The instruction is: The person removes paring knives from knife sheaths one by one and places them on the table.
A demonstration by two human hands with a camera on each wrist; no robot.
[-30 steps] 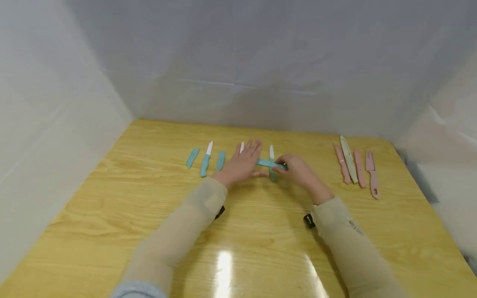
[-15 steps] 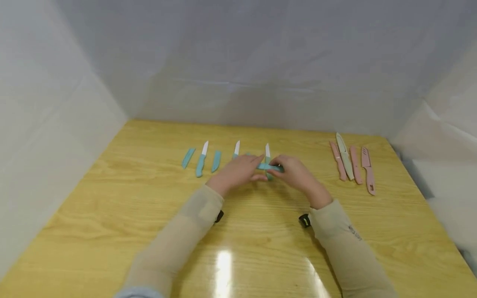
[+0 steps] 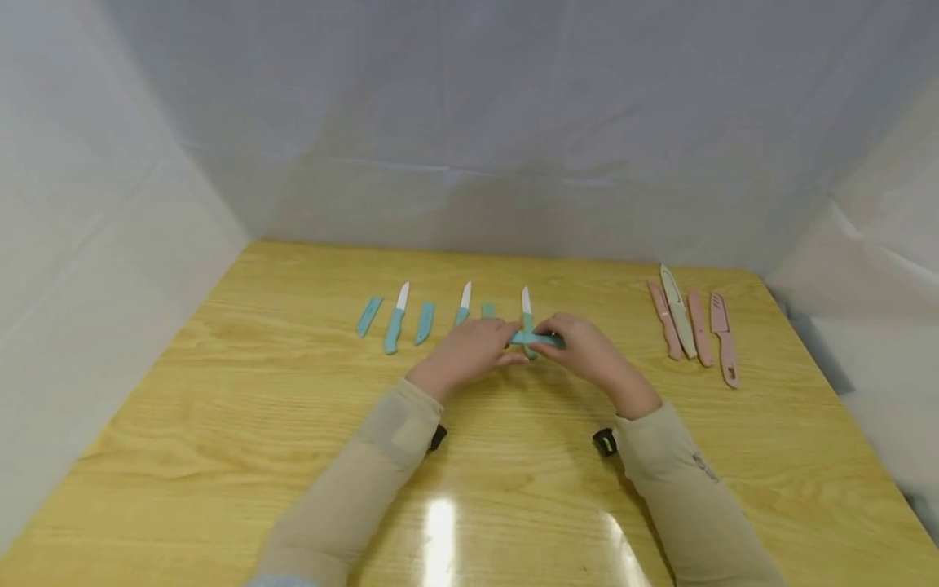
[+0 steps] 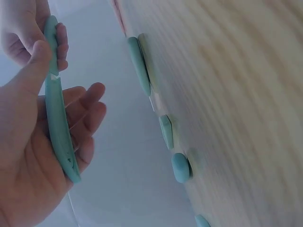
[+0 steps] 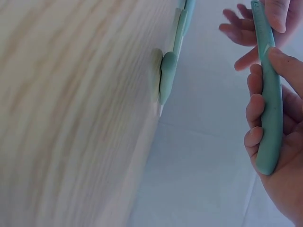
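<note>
A turquoise knife is held level between both hands, a little above the table. My right hand (image 3: 583,346) grips its handle (image 5: 271,113), fingers wrapped round one side and thumb along the other. The blade sits inside a turquoise sheath (image 4: 57,125), with a thin white sliver showing between sheath and handle in the left wrist view. My left hand (image 3: 469,350) holds that sheath along its palm, thumb over the end by the handle and fingers loosely bent. Below the held knife lies a green-handled knife (image 3: 526,302), its white blade bare and pointing away.
Left of the hands lie a turquoise knife (image 3: 394,326) and another knife (image 3: 463,306), both with bare white blades. Beside them are loose sheaths (image 3: 369,316), (image 3: 424,323) and a green sheath (image 3: 487,310). Pink knives (image 3: 726,350) and a cream knife (image 3: 678,314) lie at the right.
My left hand's fingers, stretched out forward a second ago, have drawn in and bent around the sheath. Both hands now sit slightly nearer the body. The knives on the table have stayed put.
</note>
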